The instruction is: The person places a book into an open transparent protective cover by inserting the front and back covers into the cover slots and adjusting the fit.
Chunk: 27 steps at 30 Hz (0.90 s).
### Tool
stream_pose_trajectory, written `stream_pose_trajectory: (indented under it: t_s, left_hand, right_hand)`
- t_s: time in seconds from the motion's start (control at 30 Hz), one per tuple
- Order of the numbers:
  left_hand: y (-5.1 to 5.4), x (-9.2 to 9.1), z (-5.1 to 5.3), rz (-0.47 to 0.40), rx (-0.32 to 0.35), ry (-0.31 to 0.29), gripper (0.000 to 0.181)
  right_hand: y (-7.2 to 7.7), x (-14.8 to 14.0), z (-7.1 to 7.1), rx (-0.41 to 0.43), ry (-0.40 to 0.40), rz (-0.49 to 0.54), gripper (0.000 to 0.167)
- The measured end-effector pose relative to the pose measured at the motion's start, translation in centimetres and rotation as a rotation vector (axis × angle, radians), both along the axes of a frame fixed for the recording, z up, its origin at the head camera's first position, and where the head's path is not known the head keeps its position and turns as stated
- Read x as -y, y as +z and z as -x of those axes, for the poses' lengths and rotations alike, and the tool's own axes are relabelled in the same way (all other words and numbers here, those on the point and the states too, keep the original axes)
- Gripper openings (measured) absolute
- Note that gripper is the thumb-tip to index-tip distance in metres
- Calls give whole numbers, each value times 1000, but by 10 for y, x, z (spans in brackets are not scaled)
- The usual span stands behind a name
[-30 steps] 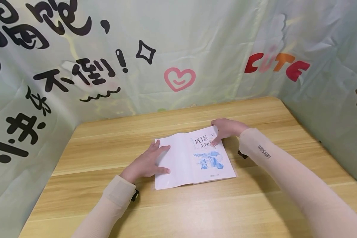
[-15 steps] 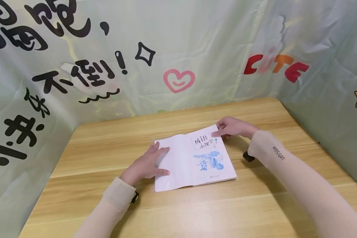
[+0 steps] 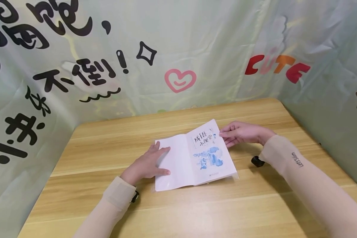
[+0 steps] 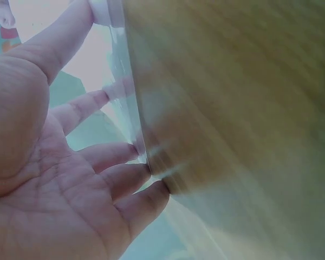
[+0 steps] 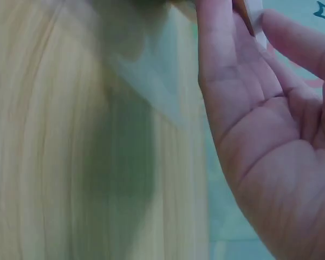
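An open book (image 3: 178, 162) lies on the wooden table, its left page blank white and its right page (image 3: 209, 160) printed with black Chinese characters and a blue picture. My left hand (image 3: 145, 167) rests on the left side with fingers spread; in the left wrist view, its fingertips touch the clear cover edge (image 4: 131, 97). At the right edge, my right hand (image 3: 245, 132) pinches the page side between thumb and fingers, and that side is tilted up off the table. How many sheets it holds cannot be told. Part of the pinched edge shows in the right wrist view.
The wooden table (image 3: 107, 145) extends around the book on all sides. Behind it and at both sides hangs a pale printed cloth (image 3: 220, 39) with characters, a heart and "CUTE". A transparent cover corner (image 3: 235, 176) sticks out under the book's lower right.
My right hand has shifted from on top of the right page to its outer edge, and that side has risen. The left hand has stayed in place.
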<state>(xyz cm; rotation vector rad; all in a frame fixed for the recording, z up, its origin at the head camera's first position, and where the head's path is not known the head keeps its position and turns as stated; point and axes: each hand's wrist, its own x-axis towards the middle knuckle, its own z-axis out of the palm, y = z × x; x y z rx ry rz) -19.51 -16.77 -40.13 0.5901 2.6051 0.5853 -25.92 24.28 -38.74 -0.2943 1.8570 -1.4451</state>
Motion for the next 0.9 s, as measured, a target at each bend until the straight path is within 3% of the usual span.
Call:
stream_pose_trajectory:
  t_s: [0.67, 0.9]
  left_hand:
    - [2, 0, 2, 38, -5, -40, 89]
    - [3, 1, 2, 62, -19, -39, 90]
  right_hand:
    - [28, 44, -2, -105, -109, 52, 36]
    - [42, 70, -6, -174, -122, -7, 37]
